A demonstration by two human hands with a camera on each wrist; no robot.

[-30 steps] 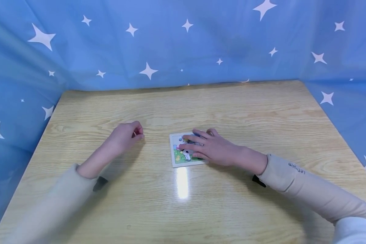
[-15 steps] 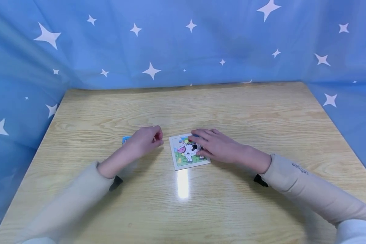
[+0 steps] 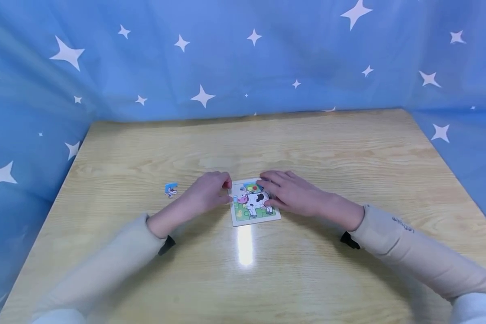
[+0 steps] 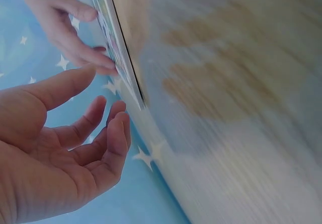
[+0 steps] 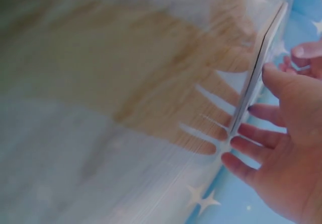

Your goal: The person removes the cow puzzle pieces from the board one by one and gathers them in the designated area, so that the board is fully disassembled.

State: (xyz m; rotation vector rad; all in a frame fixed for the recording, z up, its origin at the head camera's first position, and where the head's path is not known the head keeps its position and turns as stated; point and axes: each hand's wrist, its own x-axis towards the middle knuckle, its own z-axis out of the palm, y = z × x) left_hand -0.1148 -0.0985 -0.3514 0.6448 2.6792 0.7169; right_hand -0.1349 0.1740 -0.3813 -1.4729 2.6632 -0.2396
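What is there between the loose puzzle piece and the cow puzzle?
The head view shows the left hand between the loose piece and the cow puzzle.

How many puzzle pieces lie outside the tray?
1: an irregular blue-and-white jigsaw piece on the pale wood-grain table, left of the bare left hand. Others may be hidden.

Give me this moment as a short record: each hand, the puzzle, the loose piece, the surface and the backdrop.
Left hand: fingers loosely bent, holding nothing; at the puzzle's left edge, contact unclear
Left hand point: left hand
Right hand: right hand, fingers spread over the puzzle's right side
Puzzle: puzzle, cow picture, pale border, lying flat
Loose piece: small piece, blue and white, left of the left hand
Surface: wooden table
Backdrop: blue curtain, white stars
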